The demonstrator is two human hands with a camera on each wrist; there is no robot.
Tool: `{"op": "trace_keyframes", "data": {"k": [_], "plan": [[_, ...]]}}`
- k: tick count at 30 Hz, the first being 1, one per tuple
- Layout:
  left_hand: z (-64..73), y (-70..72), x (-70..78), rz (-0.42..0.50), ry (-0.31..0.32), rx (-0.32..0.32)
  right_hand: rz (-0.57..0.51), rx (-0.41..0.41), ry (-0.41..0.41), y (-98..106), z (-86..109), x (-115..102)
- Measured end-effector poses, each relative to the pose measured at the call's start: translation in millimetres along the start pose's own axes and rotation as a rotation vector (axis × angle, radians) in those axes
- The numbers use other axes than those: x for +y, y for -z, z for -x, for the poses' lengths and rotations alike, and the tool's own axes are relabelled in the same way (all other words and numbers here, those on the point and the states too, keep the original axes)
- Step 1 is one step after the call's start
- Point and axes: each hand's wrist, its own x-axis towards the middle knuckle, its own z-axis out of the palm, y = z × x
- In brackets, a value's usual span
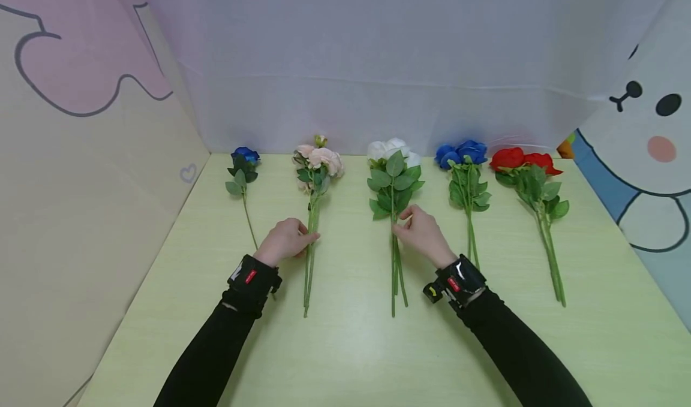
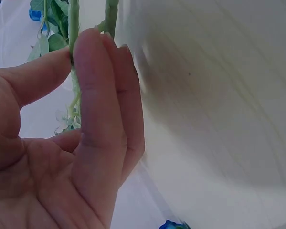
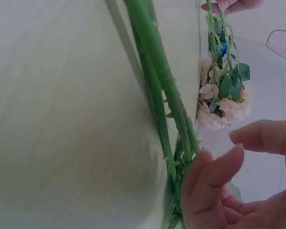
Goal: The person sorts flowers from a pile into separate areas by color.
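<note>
My left hand [image 1: 285, 239] pinches a green stem [image 2: 74, 24] of the pale pink flowers [image 1: 326, 160] between thumb and fingertips. Their blooms point away toward the back of the table. My right hand [image 1: 425, 234] is beside the white flowers [image 1: 396, 148], just below their leaves. In the right wrist view a gap shows between its thumb and forefinger, and the green stems [image 3: 154, 71] run past the fingertips without being gripped. Left of my left hand lies a single blue rose [image 1: 245, 155], its thin stem passing partly behind that hand and wrist.
Right of the white flowers, a bunch of blue roses [image 1: 469, 151] and a bunch of red roses [image 1: 520, 159] lie in the same row on the pale wooden table [image 1: 345, 359]. A white cloth [image 1: 345, 65] hangs along the back edge. Cartoon-printed walls flank both sides.
</note>
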Motion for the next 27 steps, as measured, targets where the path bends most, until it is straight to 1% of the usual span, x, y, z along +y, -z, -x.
{"op": "trace_keyframes", "data": {"k": [4, 7, 11, 17, 27], "plan": [[-2.5, -0.1, -0.5, -0.009, -0.005, -0.015, 0.064, -0.087, -0.041, -1, -1.5, 2], [-3.5, -0.2, 0.4, -0.016, -0.012, -0.024, 0.080, -0.130, -0.035, -4, -2.2, 3], [-5.3, -0.8, 0.7, -0.030, -0.018, -0.027, 0.079, -0.165, -0.031, -7, -3.0, 3], [-7.1, -1.0, -0.9, -0.039, -0.030, -0.018, 0.097, -0.174, -0.034, -10, -2.9, -1], [-4.5, 0.4, -4.9, -0.041, -0.015, -0.003, 0.152, -0.160, -0.027, -11, -5.4, -2]]}}
